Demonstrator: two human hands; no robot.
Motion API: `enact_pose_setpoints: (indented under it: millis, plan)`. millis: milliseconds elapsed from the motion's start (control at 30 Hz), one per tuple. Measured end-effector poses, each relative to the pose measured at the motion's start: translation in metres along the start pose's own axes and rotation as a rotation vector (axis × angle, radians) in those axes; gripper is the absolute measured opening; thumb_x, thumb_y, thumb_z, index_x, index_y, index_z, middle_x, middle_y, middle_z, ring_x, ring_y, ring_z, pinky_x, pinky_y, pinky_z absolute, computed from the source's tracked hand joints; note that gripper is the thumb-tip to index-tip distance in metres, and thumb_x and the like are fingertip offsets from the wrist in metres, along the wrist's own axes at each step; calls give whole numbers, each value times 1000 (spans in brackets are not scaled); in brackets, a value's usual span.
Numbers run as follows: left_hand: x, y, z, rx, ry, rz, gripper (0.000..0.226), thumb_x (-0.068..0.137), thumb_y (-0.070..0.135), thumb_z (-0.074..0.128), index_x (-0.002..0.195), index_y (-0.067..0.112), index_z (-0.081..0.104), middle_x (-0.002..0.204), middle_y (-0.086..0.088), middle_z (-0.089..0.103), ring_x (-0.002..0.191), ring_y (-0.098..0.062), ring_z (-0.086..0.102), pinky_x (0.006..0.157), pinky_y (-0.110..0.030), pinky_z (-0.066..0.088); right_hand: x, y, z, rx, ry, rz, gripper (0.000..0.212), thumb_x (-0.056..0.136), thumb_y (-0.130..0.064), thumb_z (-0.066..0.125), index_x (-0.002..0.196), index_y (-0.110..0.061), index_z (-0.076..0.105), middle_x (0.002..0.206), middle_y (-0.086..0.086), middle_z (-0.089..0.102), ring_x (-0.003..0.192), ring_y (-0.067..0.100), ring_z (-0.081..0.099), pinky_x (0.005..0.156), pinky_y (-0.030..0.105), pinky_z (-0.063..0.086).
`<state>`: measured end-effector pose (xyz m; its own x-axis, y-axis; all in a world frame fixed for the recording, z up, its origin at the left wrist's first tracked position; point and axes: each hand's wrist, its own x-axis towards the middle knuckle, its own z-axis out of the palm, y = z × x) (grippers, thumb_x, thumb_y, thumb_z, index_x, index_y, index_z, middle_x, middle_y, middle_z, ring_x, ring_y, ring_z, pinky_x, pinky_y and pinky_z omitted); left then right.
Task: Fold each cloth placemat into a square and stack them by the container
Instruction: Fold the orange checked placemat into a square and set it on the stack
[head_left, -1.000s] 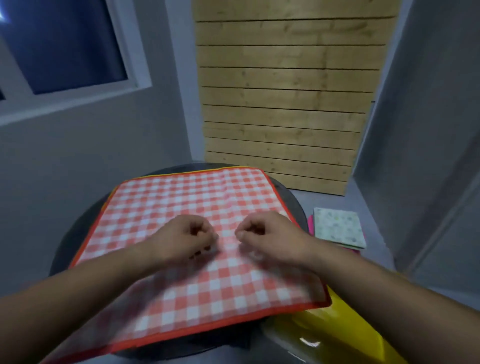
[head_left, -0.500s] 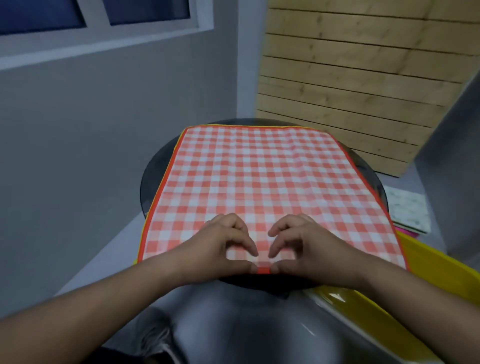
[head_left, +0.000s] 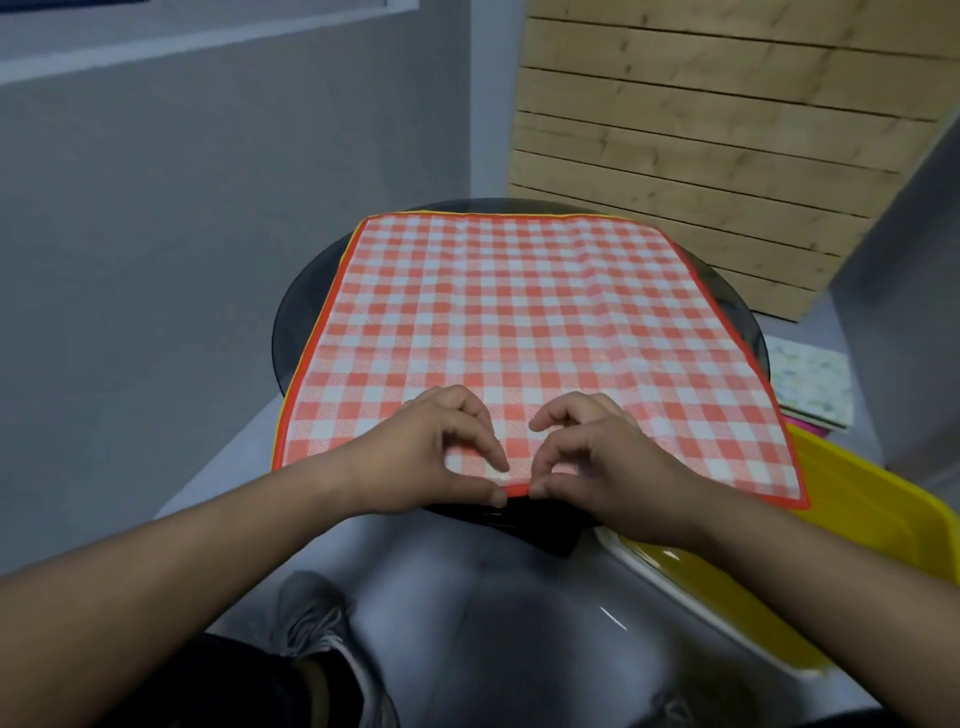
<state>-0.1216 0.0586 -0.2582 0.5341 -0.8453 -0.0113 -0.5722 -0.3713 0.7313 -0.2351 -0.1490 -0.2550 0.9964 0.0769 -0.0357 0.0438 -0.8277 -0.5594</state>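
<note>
Both hands have slid from mid-cloth back to the near hem since a second ago, and the head has tipped lower, so the placemat now fills the view. Left hand (head_left: 431, 457) and right hand (head_left: 602, 462) sit side by side at the middle of the near edge, each with thumb and curled fingers pinched shut on the orange hem of the red checked placemat (head_left: 519, 322). That mat lies open and flat, covering most of the round dark table (head_left: 301, 322); no fold in it yet. A yellow edge peeks out along its left and far sides, likely another mat underneath, count unclear. At far right, beyond the table, a pale patterned folded cloth (head_left: 810, 384) rests on something pink, next to the yellow container (head_left: 883, 514): looks like the finished stack, so at least one or two done. Left: fold this mat to a square, carry it over, then whatever lies below.
</note>
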Motion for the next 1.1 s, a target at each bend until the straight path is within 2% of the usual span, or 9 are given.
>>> enact_pose_setpoints:
  millis: [133,200,267,333,500,633,800,1000,1100]
  plan:
    - [-1,7,-5,-85,-5,-31,19,68,33,90,84,30,80,102,10,61,103,-6,57,90,-15,43,2,-1,-2,62,-17,28,10,83,-44,72,80,-35,72,118,-27,46,121,-1,35,104,30,30]
    - [-1,10,-8,-135,0,-38,17,70,27,90,83,25,81,99,7,65,97,-5,61,86,-14,44,4,-3,-7,141,-11,58,8,83,-39,73,78,-33,73,115,-24,51,116,-2,43,98,24,36]
    - [0,13,-10,-167,-8,-33,16,71,24,90,84,21,81,95,5,69,92,-6,64,84,-17,48,6,-6,-13,212,2,78,7,83,-33,75,77,-29,75,111,-18,57,106,-4,52,88,13,40]
    - [1,15,-11,-192,-27,-31,15,73,25,88,86,22,82,91,4,72,88,-8,65,83,-23,52,7,-8,-18,242,-4,83,7,83,-31,75,78,-27,75,108,-14,61,101,-5,56,83,10,44]
    - [5,18,-17,-226,-33,-74,12,77,29,85,86,22,82,83,-1,75,75,-11,63,68,-22,49,10,-15,-27,271,9,72,9,83,-26,76,79,-19,76,102,-2,68,94,4,60,81,16,49]
    - [10,27,-28,-211,-44,-77,10,84,29,79,89,21,82,85,5,76,81,-10,68,71,-17,51,10,-20,-38,268,78,65,8,78,-34,79,77,-28,74,94,-11,70,90,1,63,84,26,54]
    - [22,45,-55,-184,-22,-40,7,85,19,78,89,14,82,83,4,77,76,-3,68,69,-12,48,14,-22,-63,161,196,21,15,72,-44,81,80,-35,72,90,-20,68,89,0,62,84,30,53]
    - [44,63,-95,-118,37,-4,4,84,22,79,84,19,82,83,5,78,78,-5,69,71,-17,51,25,-30,-98,135,247,-2,10,76,-34,82,73,-29,74,80,-14,71,76,5,64,72,27,55]
    - [58,66,-113,-19,77,8,4,83,25,79,82,22,82,81,7,77,79,-6,70,77,-25,56,35,-27,-113,44,304,2,11,78,-33,80,73,-27,73,76,-11,71,74,5,64,69,25,52]
